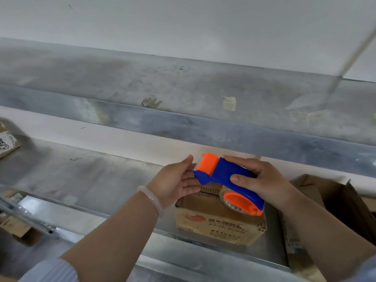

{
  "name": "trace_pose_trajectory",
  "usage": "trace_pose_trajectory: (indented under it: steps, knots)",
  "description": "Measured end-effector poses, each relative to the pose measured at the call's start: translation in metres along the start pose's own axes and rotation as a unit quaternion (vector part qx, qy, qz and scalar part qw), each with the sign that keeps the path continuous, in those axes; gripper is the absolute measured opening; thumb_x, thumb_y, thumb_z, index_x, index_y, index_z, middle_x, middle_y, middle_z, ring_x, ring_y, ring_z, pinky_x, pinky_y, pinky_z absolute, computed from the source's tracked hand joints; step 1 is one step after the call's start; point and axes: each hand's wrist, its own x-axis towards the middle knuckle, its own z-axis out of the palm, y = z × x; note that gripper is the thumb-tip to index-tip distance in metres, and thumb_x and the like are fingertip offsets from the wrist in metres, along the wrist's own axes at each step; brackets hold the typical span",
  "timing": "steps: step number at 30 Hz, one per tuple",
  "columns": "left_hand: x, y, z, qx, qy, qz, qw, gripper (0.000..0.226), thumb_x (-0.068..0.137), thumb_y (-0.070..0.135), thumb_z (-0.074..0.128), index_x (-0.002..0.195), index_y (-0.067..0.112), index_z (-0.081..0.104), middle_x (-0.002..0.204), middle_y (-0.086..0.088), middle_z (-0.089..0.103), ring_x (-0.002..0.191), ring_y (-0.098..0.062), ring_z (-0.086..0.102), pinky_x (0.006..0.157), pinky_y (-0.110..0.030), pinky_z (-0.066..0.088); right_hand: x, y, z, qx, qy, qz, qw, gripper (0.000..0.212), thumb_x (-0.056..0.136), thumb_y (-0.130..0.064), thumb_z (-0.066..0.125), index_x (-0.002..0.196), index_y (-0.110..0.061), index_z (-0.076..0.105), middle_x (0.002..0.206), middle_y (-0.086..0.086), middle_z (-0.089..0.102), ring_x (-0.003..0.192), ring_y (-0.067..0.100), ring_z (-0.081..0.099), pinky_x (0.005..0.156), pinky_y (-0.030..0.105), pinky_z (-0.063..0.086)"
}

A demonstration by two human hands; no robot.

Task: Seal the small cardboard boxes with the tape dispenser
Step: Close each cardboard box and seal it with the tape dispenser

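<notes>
A blue and orange tape dispenser with a clear tape roll hovers over a small cardboard box that stands on the metal bench. My right hand grips the dispenser's blue body from the right, thumb on its near side. My left hand is at the dispenser's orange cutter end, fingers straight and touching near the blade. The box's top is partly hidden by the dispenser and my hands.
An open dark cardboard box stands at the right, next to the small box. A flat printed carton lies at the far left edge. Metal rails and scraps sit at lower left. A grey wall ledge with tape remnants runs behind.
</notes>
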Motion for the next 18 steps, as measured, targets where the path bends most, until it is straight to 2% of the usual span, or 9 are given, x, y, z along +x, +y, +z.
trace_pose_trajectory:
  steps: [3, 8, 13, 16, 18]
  knots:
    - [0.0, 0.001, -0.001, -0.02, -0.019, -0.014, 1.0, 0.024, 0.098, 0.027, 0.052, 0.106, 0.007, 0.063, 0.09, -0.012, 0.074, 0.08, -0.019, 0.073, 0.064, -0.03, 0.057, 0.004, 0.001, 0.0, -0.012, -0.012, 0.002, 1.0, 0.055, 0.063, -0.046, 0.076, 0.115, -0.048, 0.061, 0.106, -0.024, 0.07, 0.094, 0.005, 0.069, 0.075, 0.023, 0.055]
    - [0.006, -0.005, 0.0, 0.0, 0.039, 0.0, 0.999, 0.014, 0.099, 0.004, 0.046, 0.092, 0.005, 0.058, 0.079, -0.014, 0.073, 0.071, -0.019, 0.072, 0.059, -0.03, 0.058, 0.011, 0.004, -0.003, -0.039, -0.033, 0.011, 0.999, 0.056, 0.064, -0.051, 0.076, 0.118, -0.054, 0.06, 0.112, -0.017, 0.07, 0.096, 0.008, 0.069, 0.082, 0.031, 0.057]
    - [0.01, -0.012, 0.006, 0.033, 0.082, 0.032, 0.996, 0.015, 0.099, 0.007, 0.051, 0.087, 0.002, 0.057, 0.063, -0.011, 0.067, 0.06, -0.016, 0.069, 0.057, -0.029, 0.058, 0.011, 0.001, -0.011, -0.083, -0.074, 0.032, 0.993, 0.06, 0.066, -0.059, 0.074, 0.122, -0.059, 0.054, 0.115, -0.02, 0.067, 0.097, 0.005, 0.067, 0.078, 0.027, 0.058]
    - [0.013, -0.015, 0.006, 0.063, 0.099, 0.042, 0.992, 0.017, 0.099, 0.012, 0.052, 0.088, 0.002, 0.059, 0.069, -0.014, 0.064, 0.069, -0.021, 0.068, 0.068, -0.034, 0.06, 0.007, 0.001, -0.019, -0.097, -0.087, 0.04, 0.991, 0.062, 0.061, -0.066, 0.073, 0.119, -0.064, 0.052, 0.114, -0.022, 0.066, 0.097, 0.006, 0.068, 0.079, 0.029, 0.058]
    - [0.015, -0.014, 0.0, 0.04, 0.126, 0.048, 0.99, 0.018, 0.099, 0.012, 0.051, 0.086, 0.002, 0.059, 0.067, -0.011, 0.058, 0.066, -0.019, 0.061, 0.073, -0.037, 0.06, 0.002, 0.0, -0.028, -0.098, -0.082, 0.05, 0.991, 0.058, 0.063, -0.062, 0.074, 0.117, -0.064, 0.054, 0.111, -0.022, 0.068, 0.094, 0.005, 0.068, 0.076, 0.025, 0.057]
